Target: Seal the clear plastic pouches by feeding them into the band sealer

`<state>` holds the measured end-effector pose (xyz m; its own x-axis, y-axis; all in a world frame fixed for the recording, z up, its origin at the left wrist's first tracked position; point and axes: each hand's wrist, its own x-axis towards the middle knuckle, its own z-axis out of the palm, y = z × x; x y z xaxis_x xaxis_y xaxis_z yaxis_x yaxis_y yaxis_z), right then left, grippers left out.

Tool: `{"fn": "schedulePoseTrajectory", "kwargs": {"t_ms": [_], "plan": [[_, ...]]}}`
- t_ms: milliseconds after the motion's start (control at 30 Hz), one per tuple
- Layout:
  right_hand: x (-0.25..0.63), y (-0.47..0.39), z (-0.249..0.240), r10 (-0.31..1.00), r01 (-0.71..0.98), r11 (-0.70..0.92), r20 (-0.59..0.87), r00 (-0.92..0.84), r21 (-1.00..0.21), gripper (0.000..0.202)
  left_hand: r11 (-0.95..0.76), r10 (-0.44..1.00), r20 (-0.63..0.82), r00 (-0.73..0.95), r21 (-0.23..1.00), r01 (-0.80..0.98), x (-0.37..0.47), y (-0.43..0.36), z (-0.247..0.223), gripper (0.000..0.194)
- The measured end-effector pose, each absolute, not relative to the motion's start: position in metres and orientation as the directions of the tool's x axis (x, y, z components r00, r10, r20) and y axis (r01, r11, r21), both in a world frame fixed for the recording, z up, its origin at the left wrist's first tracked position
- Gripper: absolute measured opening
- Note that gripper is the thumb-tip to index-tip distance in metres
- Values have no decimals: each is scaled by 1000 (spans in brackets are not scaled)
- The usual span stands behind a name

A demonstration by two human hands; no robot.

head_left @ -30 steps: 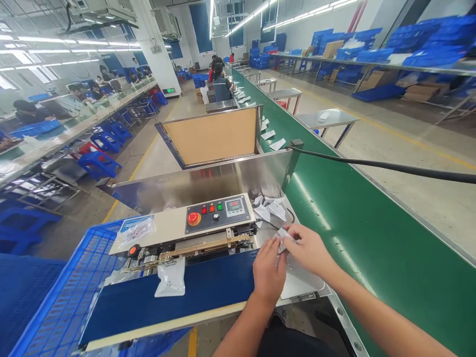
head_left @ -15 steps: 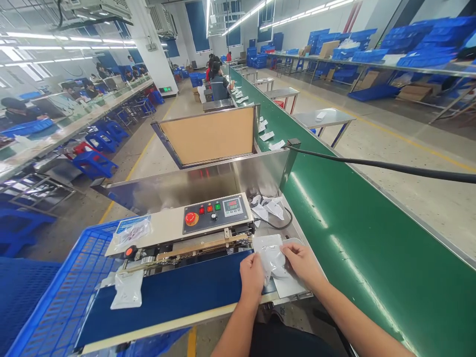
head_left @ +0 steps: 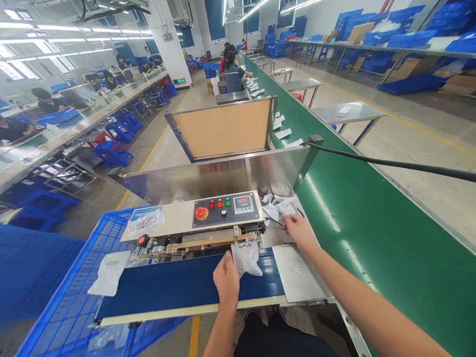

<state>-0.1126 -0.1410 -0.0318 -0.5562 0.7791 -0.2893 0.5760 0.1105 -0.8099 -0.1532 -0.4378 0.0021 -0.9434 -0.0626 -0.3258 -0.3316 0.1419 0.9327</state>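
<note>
A clear plastic bag (head_left: 247, 259) with white contents hangs at the band sealer (head_left: 223, 213), its top edge in the sealing band, its body over the blue belt (head_left: 167, 292). My left hand (head_left: 226, 282) is closed at the bag's left edge, fingers pinching it. My right hand (head_left: 300, 232) reaches to the small white packets (head_left: 273, 210) beside the sealer's right end. Its fingers are bent together at the pile's edge; what they hold, if anything, is hidden. Another filled bag (head_left: 109, 272) lies at the belt's left end, partly over the blue basket (head_left: 70, 297).
A metal plate (head_left: 301, 277) with an arrow adjoins the belt. The green conveyor (head_left: 357, 238) runs along the right, white packets farther up it. A black cable (head_left: 394, 163) crosses above it. A steel panel (head_left: 223, 176) stands behind the sealer. People sit at distant benches.
The bag has moved left from between both hands into the sealer's band. My right hand has let go of it and moved to the packets. The other bag has shifted left off the belt's end.
</note>
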Motion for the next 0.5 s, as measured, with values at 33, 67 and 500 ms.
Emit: {"fn": "schedulePoseTrajectory", "kwargs": {"t_ms": [33,67,500], "plan": [[-122,-120,-35,812,633,217,-222,-539,-743,34,163,-156,-260,-953,945,-284,-150,-447,4,51],[-131,-101,-38,824,673,288,-181,-536,-682,33,183,-228,-193,-954,954,-237,-145,-456,6,52],[-92,-97,0,632,376,586,115,-766,-718,27,218,347,134,-928,951,218,-106,-389,32,33]]}}
